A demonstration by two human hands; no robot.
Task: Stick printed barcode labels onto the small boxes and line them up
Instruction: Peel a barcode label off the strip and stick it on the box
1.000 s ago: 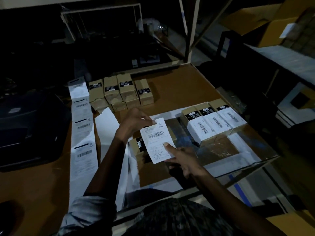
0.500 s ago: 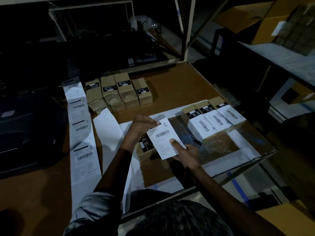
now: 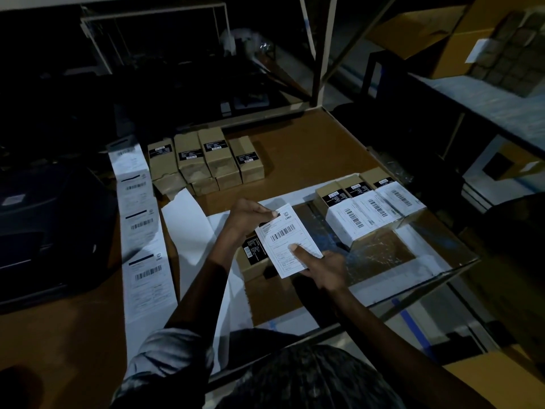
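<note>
A white barcode label (image 3: 287, 239) lies tilted over a small brown box (image 3: 254, 261) near the table's middle. My left hand (image 3: 246, 218) pinches the label's top left corner. My right hand (image 3: 321, 270) holds the lower right edge, thumb on the label's face. Three labelled boxes (image 3: 371, 211) stand side by side to the right. Several unlabelled brown boxes (image 3: 203, 162) are stacked at the back. A long strip of printed labels (image 3: 141, 231) runs down the left side.
A dark label printer (image 3: 44, 231) sits at the far left. White backing paper (image 3: 188, 222) lies beside the strip. A transparent sheet (image 3: 383, 255) covers the table's right part, close to its edge (image 3: 442, 276). Cardboard cartons (image 3: 442, 28) stand on shelving at the right.
Both hands have lowered the label closer onto the brown box, and my right thumb has slid further onto its face.
</note>
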